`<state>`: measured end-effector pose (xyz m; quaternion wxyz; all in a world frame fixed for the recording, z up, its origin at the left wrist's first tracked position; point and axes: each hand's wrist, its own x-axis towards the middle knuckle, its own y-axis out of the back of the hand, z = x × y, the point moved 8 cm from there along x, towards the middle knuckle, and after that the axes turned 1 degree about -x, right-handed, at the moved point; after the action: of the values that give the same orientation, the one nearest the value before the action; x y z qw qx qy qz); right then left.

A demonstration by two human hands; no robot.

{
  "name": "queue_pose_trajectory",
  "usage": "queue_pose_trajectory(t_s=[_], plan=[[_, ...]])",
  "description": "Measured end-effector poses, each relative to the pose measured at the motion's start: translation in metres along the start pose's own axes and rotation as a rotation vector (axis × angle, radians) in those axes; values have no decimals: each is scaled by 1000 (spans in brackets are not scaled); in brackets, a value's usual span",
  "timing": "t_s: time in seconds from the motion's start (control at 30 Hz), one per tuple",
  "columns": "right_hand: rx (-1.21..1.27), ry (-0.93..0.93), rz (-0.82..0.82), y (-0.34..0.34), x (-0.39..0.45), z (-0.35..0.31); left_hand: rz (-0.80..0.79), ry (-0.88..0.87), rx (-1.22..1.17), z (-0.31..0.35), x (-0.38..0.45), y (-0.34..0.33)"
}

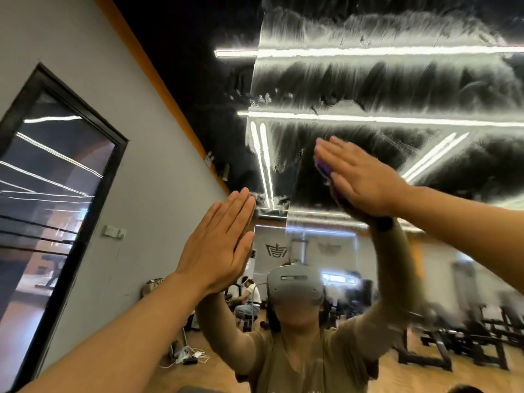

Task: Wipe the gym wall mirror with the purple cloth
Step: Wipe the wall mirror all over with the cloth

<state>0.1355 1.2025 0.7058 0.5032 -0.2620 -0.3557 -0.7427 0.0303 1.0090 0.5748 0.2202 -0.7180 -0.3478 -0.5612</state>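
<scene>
- The folded purple cloth (323,168) is pressed flat against the large gym wall mirror (397,89) under the right hand (360,177); only its edge is seen past the thumb side of the palm.
- The right hand's fingers (333,151) are held straight and together, flattened on the cloth rather than pinched around it.
- The left hand (221,245) is laid open and flat on the glass, empty, lower and to the left, apparently as a brace.
- Streaky, smeared wipe marks (382,78) are seen above and to the right of the cloth, spread in long horizontal bands.
- The next stroke is judged to belong to the right hand, which is already on the cloth, upward into those bands.
</scene>
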Motion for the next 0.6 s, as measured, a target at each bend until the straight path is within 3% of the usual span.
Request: queue_pose_trajectory(t_s=[0.1,0.2,0.27,0.43,0.6], plan=[[-17,-293,51,16,18,52,10,-9,-1,-1,0,0],[-14,-405,82,8,14,45,13,-15,6,-3,1,1],[-4,-342,83,1,-1,17,15,-17,5,-2,0,0],[5,52,-30,-35,-67,-84,11,-6,-3,-2,0,0],[-8,247,-97,-45,-89,-99,-16,7,8,-2,-1,-1]])
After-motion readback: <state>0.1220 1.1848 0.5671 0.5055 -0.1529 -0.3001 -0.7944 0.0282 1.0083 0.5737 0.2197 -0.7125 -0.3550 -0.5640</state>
